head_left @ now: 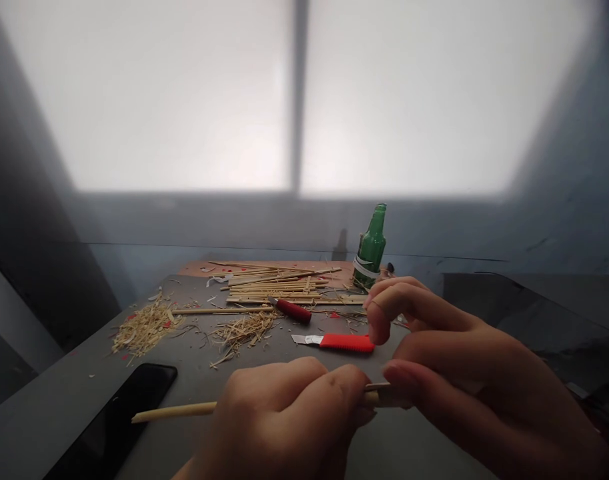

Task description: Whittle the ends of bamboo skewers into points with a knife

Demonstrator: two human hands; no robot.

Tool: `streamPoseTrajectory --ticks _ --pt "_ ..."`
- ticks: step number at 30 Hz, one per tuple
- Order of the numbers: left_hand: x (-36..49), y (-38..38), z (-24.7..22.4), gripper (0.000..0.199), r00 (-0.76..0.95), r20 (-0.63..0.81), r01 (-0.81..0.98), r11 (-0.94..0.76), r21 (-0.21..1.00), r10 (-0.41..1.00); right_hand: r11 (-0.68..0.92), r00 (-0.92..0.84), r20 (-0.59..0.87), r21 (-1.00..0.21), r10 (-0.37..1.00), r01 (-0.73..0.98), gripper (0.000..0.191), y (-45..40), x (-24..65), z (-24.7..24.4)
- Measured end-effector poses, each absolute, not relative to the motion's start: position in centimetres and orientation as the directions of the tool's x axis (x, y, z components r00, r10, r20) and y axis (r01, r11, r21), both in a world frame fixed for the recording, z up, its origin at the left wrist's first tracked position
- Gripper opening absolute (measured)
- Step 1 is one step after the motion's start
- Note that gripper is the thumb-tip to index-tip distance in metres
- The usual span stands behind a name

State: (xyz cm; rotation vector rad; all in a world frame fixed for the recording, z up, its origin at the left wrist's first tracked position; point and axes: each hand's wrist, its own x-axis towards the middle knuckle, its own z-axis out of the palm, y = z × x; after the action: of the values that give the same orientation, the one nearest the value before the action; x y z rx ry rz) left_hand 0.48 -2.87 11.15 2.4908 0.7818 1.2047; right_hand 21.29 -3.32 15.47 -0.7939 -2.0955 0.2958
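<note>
My left hand (284, 413) is closed around a thin bamboo stick (177, 412), whose cut tip sticks out to the left over the phone. The stick's other end shows just past my left thumb and forefinger. There, my right hand (464, 367) pinches a thin greyish strip (378, 387) between thumb and forefinger, its other fingers curled above. The strip runs along the stick's end; whether it is attached cannot be seen. Beyond my hands lie a red utility knife (347, 343) with its blade out and a small knife with a dark red handle (294, 311).
Bamboo sticks (279, 288) are piled at the back of the grey table (194, 380). Heaps of shavings (147, 327) lie at the left and middle. A green bottle (371, 247) stands at the back right. A black phone (119, 413) lies at the front left.
</note>
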Motion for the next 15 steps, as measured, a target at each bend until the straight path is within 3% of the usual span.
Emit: streamPoseTrajectory --ticks 2,5,8,11,15 --pt "0.5 -2.8 11.5 0.017 0.502 0.641 0.282 -0.811 0.513 0.580 0.731 -0.380 0.625 -0.559 0.682 0.392 0.041 -3.1 21.2 15.5" --pt "0.5 -3.0 12.3 0.021 0.459 0.542 0.183 -0.672 0.717 0.703 0.682 -0.318 0.611 -0.699 0.725 0.215 0.043 -2.7 20.8 15.3" --pt "0.6 -3.4 12.7 0.024 0.423 0.411 0.076 -0.484 0.872 0.808 0.640 -0.262 0.598 -0.758 0.758 0.122 0.028 -2.4 20.2 14.8" --pt "0.9 -3.6 12.5 0.021 0.390 0.366 -0.075 -0.367 0.927 0.845 0.629 -0.221 0.590 -0.748 0.776 0.211 0.014 -2.5 19.5 14.3" --pt "1.3 -3.5 11.9 0.029 0.400 0.337 -0.168 -0.293 0.941 0.853 0.629 -0.235 0.585 -0.742 0.776 0.233 0.015 -2.8 19.0 14.2"
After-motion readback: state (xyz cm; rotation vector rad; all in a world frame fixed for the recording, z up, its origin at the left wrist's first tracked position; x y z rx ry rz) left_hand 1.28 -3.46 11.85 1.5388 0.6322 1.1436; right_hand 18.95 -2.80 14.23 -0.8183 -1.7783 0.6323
